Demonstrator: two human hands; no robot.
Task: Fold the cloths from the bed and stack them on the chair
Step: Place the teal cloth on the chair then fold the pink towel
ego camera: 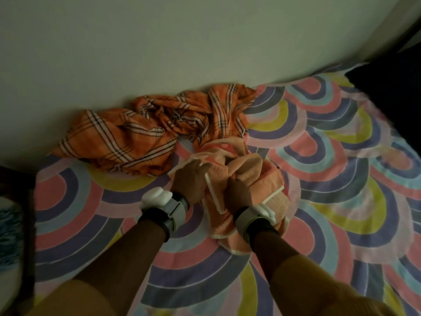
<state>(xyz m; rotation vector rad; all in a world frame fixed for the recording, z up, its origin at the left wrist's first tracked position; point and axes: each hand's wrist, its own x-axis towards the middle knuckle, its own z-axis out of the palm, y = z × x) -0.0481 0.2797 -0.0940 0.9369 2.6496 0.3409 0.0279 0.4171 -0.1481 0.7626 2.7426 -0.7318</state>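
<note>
A peach-orange towel (271, 179) with pale borders lies bunched in the middle of the bed. My left hand (191, 179) grips its left edge, fingers curled round a pale border strip. My right hand (239, 190) grips a raised fold of the same towel just to the right. Behind them, against the wall, lies a crumpled orange plaid cloth (145, 133), touching the towel's far end. The chair is not clearly in view.
The bed carries a sheet (341, 179) printed with coloured arches, stretching right and toward me. A pale wall (159, 42) runs along the far side. A dark object (391, 92) sits at the far right corner. A dark edge with something teal (9, 236) shows at the left.
</note>
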